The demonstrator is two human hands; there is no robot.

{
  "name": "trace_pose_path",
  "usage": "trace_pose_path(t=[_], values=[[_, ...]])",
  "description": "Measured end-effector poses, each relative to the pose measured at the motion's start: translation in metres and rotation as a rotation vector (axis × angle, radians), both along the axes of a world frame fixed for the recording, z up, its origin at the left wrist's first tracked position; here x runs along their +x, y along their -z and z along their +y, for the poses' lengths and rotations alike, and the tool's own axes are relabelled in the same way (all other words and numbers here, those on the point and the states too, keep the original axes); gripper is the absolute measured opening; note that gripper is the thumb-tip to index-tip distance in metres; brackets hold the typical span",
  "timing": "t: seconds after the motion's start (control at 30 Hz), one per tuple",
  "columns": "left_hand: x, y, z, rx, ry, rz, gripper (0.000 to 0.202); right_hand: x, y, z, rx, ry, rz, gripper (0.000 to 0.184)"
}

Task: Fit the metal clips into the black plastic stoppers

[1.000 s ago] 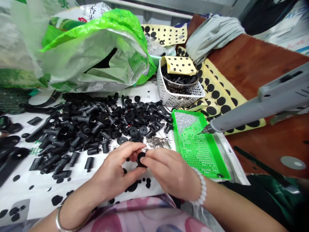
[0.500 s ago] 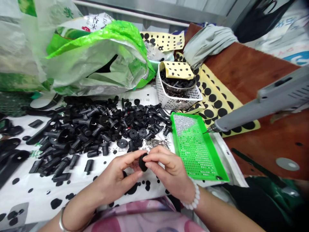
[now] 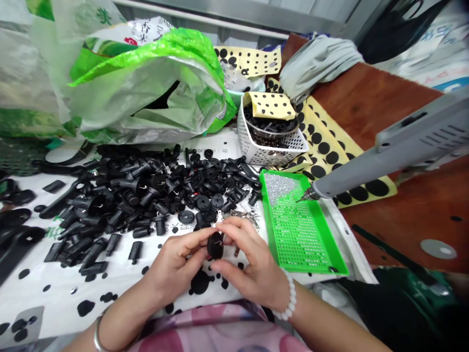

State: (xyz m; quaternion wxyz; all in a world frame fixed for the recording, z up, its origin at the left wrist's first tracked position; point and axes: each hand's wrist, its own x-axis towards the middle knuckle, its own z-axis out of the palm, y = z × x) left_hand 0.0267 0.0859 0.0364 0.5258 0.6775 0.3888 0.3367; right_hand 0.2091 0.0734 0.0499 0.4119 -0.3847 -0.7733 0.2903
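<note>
My left hand (image 3: 179, 264) pinches a small round black plastic part (image 3: 215, 246) between thumb and fingers, its dark disc face turned to the right. My right hand (image 3: 252, 259) is curled close around the other side of that part, with thumb and index finger apart. Below its bent fingers shows the end of a small brownish metal piece (image 3: 236, 251), which seems held in that hand; most of it is hidden. Just beyond my fingers lie several flat metal pieces (image 3: 244, 215). Left of them spreads a heap of black plastic parts (image 3: 135, 190), with knobs and ridged discs (image 3: 186, 217) among them.
A green tray (image 3: 342, 266) with tiny silvery screws stands to the right, a grey electric screwdriver (image 3: 351, 168) reaching over it. Behind are a white basket (image 3: 252, 152), sheets of black round stickers (image 3: 328, 146) and a big green-white plastic bag (image 3: 146, 112). Black dots mark the paper-covered table.
My right thumb and index finger have parted from their pinch on the black part. The part's disc face has turned more toward me, and the screwdriver tip has swung left over the tray.
</note>
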Motion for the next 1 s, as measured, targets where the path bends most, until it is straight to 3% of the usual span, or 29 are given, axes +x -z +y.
trace_pose_path(t=[0.07,0.2,0.4,0.53,0.67,0.83,1.0], values=[[0.001,0.001,0.000,-0.052,0.004,-0.073,0.038,0.000,0.000,0.001,0.021,-0.056,-0.032,0.048],[0.002,0.005,-0.001,-0.115,-0.025,-0.114,0.035,-0.001,0.000,0.004,0.020,-0.079,-0.085,0.037],[0.000,0.003,0.000,0.104,-0.049,0.082,0.027,0.001,-0.003,0.006,0.041,-0.010,-0.122,0.040],[0.001,0.000,0.000,0.173,-0.045,0.064,0.026,0.000,-0.005,0.005,0.045,-0.016,-0.136,0.037],[0.001,-0.002,-0.001,0.207,-0.060,0.052,0.024,-0.001,-0.008,0.004,0.064,-0.030,-0.149,0.035],[0.000,-0.004,-0.001,0.176,-0.083,0.076,0.023,0.002,-0.016,0.005,0.046,-0.074,-0.158,0.050],[0.001,0.000,-0.002,0.137,-0.128,0.069,0.022,-0.002,-0.017,0.004,0.041,-0.034,-0.203,0.041]])
